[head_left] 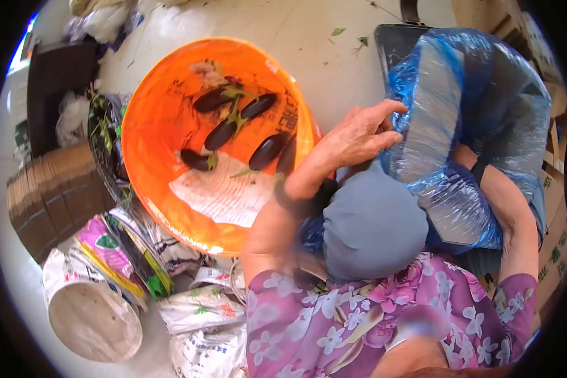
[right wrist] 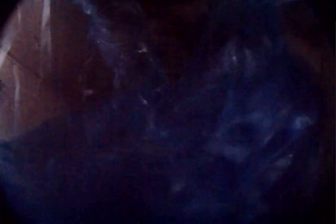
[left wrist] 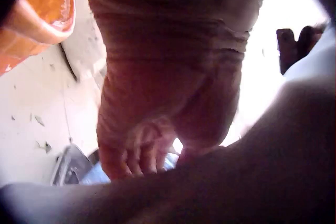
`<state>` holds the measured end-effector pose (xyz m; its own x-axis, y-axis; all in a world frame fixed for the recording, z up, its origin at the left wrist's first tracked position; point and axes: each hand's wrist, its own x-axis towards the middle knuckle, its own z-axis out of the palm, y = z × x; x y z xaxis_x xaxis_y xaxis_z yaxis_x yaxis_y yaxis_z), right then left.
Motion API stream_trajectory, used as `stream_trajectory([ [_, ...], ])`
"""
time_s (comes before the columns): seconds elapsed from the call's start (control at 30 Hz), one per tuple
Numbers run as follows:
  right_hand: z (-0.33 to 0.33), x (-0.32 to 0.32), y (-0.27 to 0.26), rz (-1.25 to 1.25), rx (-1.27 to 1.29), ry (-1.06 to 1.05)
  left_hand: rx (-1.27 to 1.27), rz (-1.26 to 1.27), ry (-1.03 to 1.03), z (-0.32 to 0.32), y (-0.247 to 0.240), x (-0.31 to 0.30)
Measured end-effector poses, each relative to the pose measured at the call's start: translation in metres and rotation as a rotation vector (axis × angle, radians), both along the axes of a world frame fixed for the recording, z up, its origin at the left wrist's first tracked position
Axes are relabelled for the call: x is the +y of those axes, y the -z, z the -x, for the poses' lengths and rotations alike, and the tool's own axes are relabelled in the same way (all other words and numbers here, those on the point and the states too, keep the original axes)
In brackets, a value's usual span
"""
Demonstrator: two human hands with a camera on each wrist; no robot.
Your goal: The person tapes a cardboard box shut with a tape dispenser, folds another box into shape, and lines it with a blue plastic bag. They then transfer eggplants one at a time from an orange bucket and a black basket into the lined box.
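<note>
My left hand (head_left: 365,135) reaches over to the near edge of a blue clear plastic bag (head_left: 510,75), index finger and thumb apart at the film. In the left wrist view, the left hand's fingers hang down, softly bent, with blue film behind them. A cardboard box (right wrist: 37,71) shows through the film in the right wrist view. The bag spreads over my lap, around pale box-like panels. My right hand (head_left: 465,156) is inside the bag's opening, mostly hidden past the dark wrist band; I cannot tell what its fingers hold.
An orange bucket (head_left: 151,195) holds several eggplants (head_left: 268,151) and a crumpled paper sheet. Flattened cardboard (head_left: 57,195) is stacked at the left. Printed sacks (head_left: 205,309) and a whitish round container (head_left: 94,321) lie in front. More cardboard boxes (head_left: 551,246) stand along the right.
</note>
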<state>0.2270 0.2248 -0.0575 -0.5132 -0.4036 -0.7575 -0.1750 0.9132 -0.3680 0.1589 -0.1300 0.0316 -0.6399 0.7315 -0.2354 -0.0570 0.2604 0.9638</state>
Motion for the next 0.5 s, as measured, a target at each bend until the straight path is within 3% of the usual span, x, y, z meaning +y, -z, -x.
stream_trajectory([
  [0.1, -0.002, 0.003, -0.002, -0.022, 0.001, -0.025, -0.186, -0.104, -0.125, -0.016, -0.011, -0.056],
  [0.2, -0.002, 0.004, -0.004, -0.017, 0.009, -0.044, -0.281, 0.014, -0.499, -0.014, -0.007, -0.136],
  [0.3, 0.004, 0.003, -0.004, -0.021, 0.015, -0.056, -0.221, 0.228, -0.824, -0.022, 0.054, -0.216],
  [0.43, 0.011, 0.003, -0.002, -0.031, 0.015, -0.079, -0.219, 0.448, -0.743, -0.060, 0.171, -0.265],
  [0.5, 0.011, 0.005, -0.005, -0.046, 0.016, -0.091, 0.253, 0.889, -0.389, -0.082, 0.234, -0.267],
])
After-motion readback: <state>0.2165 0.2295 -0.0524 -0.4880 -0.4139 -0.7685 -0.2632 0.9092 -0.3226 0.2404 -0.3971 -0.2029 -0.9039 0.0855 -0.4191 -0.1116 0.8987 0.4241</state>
